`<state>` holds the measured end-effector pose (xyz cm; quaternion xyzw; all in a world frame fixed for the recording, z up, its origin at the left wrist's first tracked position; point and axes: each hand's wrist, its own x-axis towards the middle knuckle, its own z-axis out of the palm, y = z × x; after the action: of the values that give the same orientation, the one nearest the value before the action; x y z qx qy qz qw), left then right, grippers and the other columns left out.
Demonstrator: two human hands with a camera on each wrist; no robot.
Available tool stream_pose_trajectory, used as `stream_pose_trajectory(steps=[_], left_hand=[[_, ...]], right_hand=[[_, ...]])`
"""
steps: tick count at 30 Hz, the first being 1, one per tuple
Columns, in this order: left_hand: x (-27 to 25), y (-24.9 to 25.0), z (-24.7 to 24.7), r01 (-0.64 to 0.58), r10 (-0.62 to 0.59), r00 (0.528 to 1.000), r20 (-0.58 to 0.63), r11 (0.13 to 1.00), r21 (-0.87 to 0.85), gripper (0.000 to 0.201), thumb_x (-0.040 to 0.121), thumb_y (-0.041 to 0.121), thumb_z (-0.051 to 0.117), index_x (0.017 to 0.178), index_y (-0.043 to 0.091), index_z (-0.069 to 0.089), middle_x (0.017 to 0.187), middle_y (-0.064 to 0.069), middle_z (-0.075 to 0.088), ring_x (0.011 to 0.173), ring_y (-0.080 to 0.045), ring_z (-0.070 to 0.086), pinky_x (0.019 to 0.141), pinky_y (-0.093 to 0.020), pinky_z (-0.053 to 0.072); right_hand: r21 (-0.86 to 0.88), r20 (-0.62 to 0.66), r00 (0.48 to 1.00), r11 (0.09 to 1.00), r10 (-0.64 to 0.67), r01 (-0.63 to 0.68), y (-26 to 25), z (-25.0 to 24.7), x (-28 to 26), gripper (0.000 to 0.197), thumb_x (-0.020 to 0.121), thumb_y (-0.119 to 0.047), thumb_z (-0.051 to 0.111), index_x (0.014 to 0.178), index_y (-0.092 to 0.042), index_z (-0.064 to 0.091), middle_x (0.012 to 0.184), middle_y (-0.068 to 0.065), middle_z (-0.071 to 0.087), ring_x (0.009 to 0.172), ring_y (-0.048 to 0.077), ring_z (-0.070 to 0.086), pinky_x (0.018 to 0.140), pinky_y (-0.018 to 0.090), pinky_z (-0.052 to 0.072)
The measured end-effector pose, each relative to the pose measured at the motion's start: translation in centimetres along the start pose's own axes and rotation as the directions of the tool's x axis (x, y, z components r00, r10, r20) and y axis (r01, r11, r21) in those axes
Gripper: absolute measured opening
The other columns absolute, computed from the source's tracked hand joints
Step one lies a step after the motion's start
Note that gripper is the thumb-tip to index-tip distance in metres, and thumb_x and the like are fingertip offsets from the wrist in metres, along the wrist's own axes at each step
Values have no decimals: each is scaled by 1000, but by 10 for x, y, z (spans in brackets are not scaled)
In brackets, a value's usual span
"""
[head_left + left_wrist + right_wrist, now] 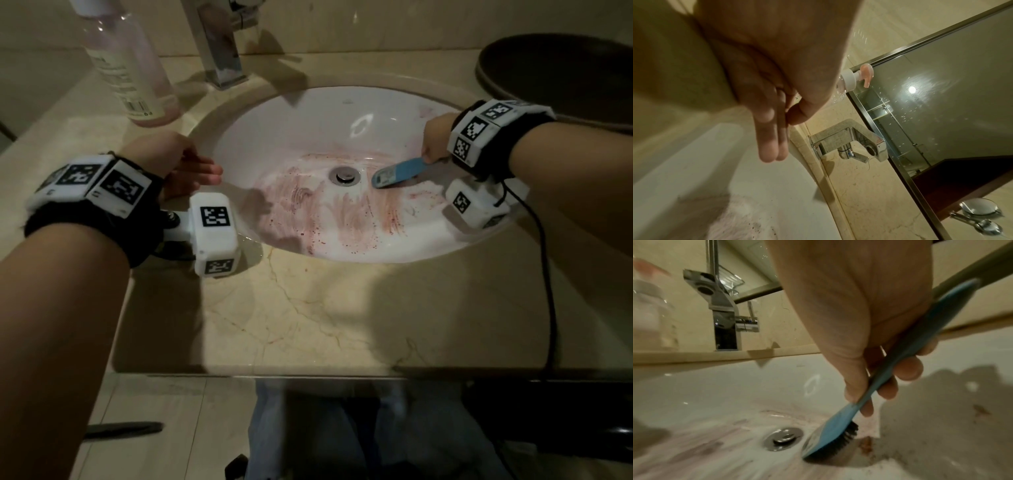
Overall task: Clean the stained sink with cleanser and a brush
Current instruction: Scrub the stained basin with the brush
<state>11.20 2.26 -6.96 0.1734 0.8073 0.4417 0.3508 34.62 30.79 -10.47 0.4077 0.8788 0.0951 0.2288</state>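
Observation:
A white oval sink [308, 113] is smeared with reddish-pink streaks [342, 212] around its chrome drain [344, 174]. My right hand [435, 140] grips the handle of a blue brush [397, 173], its dark bristles [844, 439] pressed to the basin just right of the drain [783, 438]. My left hand [191, 168] rests on the sink's left rim with fingers [770, 142] straight and together, holding nothing. A clear cleanser bottle [130, 65] with pink liquid stands on the counter at the back left; its pump head [859, 78] shows in the left wrist view.
A chrome faucet [219, 44] rises behind the sink. A dark round dish [561, 72] sits on the counter at the back right. The beige marble counter [308, 315] runs in front of the basin. A mirror [941, 97] stands behind the faucet.

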Motion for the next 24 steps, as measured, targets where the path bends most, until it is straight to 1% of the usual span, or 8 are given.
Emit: stream_pose_trajectory(steps=[3, 8, 12, 14, 16, 19, 22, 24], left_hand=[[-1, 0, 0, 0, 0, 1000, -2, 1000, 1, 34, 98, 12, 25, 76, 10, 51, 42, 6, 63, 37, 1, 60, 32, -6, 36], [-1, 0, -1, 8, -8, 1000, -1, 1000, 3, 33, 97, 13, 26, 76, 10, 52, 42, 7, 64, 37, 2, 60, 32, -5, 36], [-2, 1, 0, 3, -3, 1000, -1, 1000, 0, 33, 97, 13, 27, 76, 9, 52, 42, 6, 63, 36, 1, 60, 32, -6, 36], [-2, 1, 0, 4, -4, 1000, 6, 1000, -3, 33, 98, 12, 26, 76, 9, 51, 41, 7, 63, 36, 1, 60, 32, -6, 36], [-2, 1, 0, 11, -11, 1000, 10, 1000, -13, 34, 98, 12, 26, 76, 9, 51, 41, 7, 63, 36, 1, 59, 33, -6, 35], [-2, 1, 0, 19, -19, 1000, 13, 1000, -12, 34, 98, 13, 25, 76, 10, 50, 40, 7, 62, 36, 2, 59, 33, -6, 35], [-2, 2, 0, 16, -16, 1000, 11, 1000, -8, 34, 98, 13, 25, 76, 11, 50, 45, 6, 65, 35, 2, 59, 32, -4, 34], [-3, 3, 1, 25, -25, 1000, 15, 1000, 11, 35, 99, 14, 24, 75, 11, 49, 57, 3, 66, 35, 2, 58, 34, -8, 35]], right_hand=[[197, 257, 955, 975, -151, 101, -10, -10, -8, 14, 90, -16, 61, 100, -10, 67, 51, -8, 60, 44, 5, 53, 49, 10, 44], [252, 492, 817, 948, -299, 195, -25, -17, -15, 35, 88, -6, 61, 122, 1, 59, 54, -18, 65, 51, -8, 56, 60, 6, 46], [241, 422, 870, 957, -255, 163, -17, -19, -3, 27, 89, -7, 60, 115, -2, 63, 44, -15, 60, 41, -7, 52, 51, 7, 44], [234, 309, 938, 969, -154, 82, -12, -17, 2, 14, 91, -9, 58, 87, 1, 67, 33, -12, 52, 35, 1, 50, 47, 11, 46], [114, 95, 994, 992, -59, 48, -5, -8, 15, 30, 90, -10, 59, 61, -7, 52, 38, -7, 50, 52, 17, 53, 66, 25, 52], [21, -13, 999, 999, 49, -49, -5, 2, 29, 17, 86, -17, 65, 73, -9, 58, 61, 2, 46, 79, 27, 56, 84, 37, 50], [38, 67, 997, 998, -49, 46, -10, 0, 34, 18, 86, -19, 65, 75, -7, 58, 63, -3, 51, 64, 17, 53, 68, 27, 52], [136, 124, 981, 982, -147, 130, -18, -9, 24, 21, 88, -16, 62, 92, 5, 67, 73, 6, 57, 61, 17, 53, 67, 29, 49]])
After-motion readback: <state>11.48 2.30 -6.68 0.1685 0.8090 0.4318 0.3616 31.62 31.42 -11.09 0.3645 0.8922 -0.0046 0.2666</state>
